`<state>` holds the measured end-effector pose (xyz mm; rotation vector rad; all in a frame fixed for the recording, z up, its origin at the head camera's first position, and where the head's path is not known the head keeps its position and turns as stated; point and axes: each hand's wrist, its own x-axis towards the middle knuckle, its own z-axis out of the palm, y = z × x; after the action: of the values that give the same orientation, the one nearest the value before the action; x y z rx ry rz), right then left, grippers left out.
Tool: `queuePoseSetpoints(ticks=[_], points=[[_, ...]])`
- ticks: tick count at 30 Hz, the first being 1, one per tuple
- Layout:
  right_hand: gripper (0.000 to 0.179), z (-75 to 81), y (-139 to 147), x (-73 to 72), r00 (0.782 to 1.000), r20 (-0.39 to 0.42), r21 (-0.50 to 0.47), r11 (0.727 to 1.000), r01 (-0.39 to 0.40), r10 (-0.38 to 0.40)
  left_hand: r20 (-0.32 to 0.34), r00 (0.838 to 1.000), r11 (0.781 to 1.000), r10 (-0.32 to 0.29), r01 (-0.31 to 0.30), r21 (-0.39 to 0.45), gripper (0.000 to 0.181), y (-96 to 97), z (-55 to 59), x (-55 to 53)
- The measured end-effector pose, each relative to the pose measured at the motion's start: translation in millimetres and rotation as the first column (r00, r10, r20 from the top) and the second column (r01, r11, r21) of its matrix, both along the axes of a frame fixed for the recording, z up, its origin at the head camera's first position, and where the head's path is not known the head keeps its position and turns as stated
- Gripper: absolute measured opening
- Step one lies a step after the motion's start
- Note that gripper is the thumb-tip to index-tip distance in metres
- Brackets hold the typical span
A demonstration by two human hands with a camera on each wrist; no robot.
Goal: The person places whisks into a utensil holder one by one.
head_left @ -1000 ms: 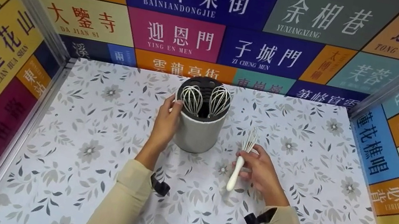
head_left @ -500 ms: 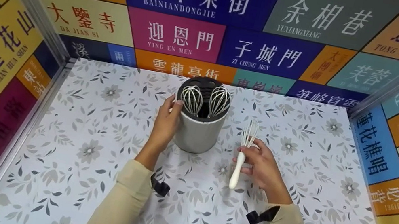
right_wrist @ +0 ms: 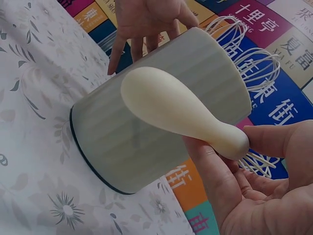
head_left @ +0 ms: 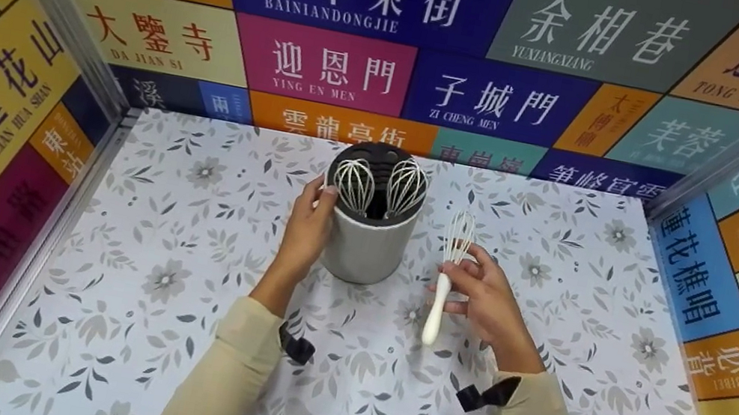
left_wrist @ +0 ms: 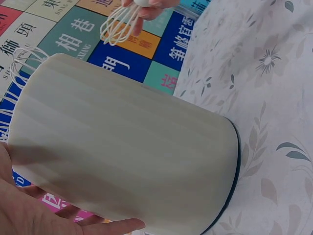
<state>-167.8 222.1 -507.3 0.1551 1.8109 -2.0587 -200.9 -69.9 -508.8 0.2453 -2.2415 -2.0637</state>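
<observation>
In the head view, a grey cylindrical utensil holder (head_left: pixel 364 248) with a black slotted top (head_left: pixel 370 154) stands upright on the table. Two whisks rise from it, a left whisk (head_left: pixel 354 184) and a right whisk (head_left: pixel 407 189). Against the holder's left side rests my left hand (head_left: pixel 307 223), its fingers fairly straight along the wall, as the right wrist view shows. My right hand (head_left: pixel 487 297) pinches a small white whisk (head_left: pixel 436 311) near the top of its handle, to the right of the holder. That whisk's wires point away and its thick handle end (right_wrist: pixel 156 95) points toward me.
A white table (head_left: pixel 162 346) printed with grey leaves and flowers lies beneath. Colourful panels with lettering enclose the back wall (head_left: pixel 322 66) and both sides. Metal frame posts stand in the left corner (head_left: pixel 89 29) and the right corner (head_left: pixel 731 142).
My right hand has lifted the small whisk slightly away from me and to the left, and its wires now show longer. The left hand and the holder have stayed in place.
</observation>
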Motion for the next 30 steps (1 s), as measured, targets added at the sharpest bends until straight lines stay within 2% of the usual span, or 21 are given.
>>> queuePoseSetpoints(ticks=[10,23,30], points=[[0.056,14.1,-6.5,-0.5,0.997,-0.067,0.036,0.999,-0.024,0.027,-0.009,1.000,1.000,-0.004,0.004,0.000,0.050,0.0,-1.2,-0.7],[0.056,57.5,-19.6,-9.9,0.985,-0.171,0.076,0.997,-0.014,0.027,0.014,1.000,0.999,0.005,-0.005,-0.042,0.053,-1.2,-0.9,-1.8],[0.055,75.5,-32.9,-14.0,0.967,-0.255,-0.011,1.000,0.027,-0.029,0.014,1.000,0.999,0.005,-0.004,-0.044,0.053,-1.1,-0.6,-1.3]])
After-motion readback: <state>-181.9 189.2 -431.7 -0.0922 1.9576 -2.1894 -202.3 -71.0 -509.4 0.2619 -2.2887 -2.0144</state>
